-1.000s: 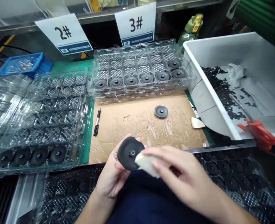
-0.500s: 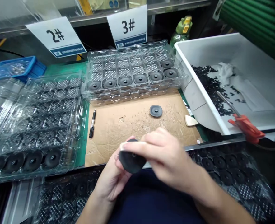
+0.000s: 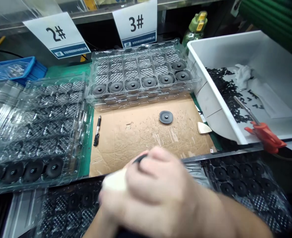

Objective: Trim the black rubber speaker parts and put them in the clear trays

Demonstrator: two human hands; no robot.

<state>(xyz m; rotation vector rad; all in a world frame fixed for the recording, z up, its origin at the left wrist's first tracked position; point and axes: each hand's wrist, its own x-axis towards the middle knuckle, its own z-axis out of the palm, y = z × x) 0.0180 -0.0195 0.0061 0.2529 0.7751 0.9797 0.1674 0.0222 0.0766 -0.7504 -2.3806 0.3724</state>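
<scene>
Head view shows both hands together, low in front of the cardboard (image 3: 126, 145) on the green desk (image 3: 68, 70). The right hand (image 3: 156, 188), blurred, has its fingers closed around a cream pad (image 3: 115, 181). The left hand (image 3: 132, 161) is mostly hidden behind it, its visible fingers grasping a black disc (image 3: 140, 158), of which only a sliver of edge shows above the right knuckles; whether pad and disc touch cannot be told. A second disc (image 3: 166, 117) lies flat on the cardboard, a pen (image 3: 97, 130) near the left edge, and a wedge-shaped cream piece (image 3: 204, 128) at the right edge. Beyond stands a stack of clear trays (image 3: 143, 94), its top one bearing six discs in the front row and one behind. An orange-handled tool (image 3: 266, 135) sits at the near rim of the white bin (image 3: 216, 100), its metal shaft pointing inward over small black parts (image 3: 222, 86).
</scene>
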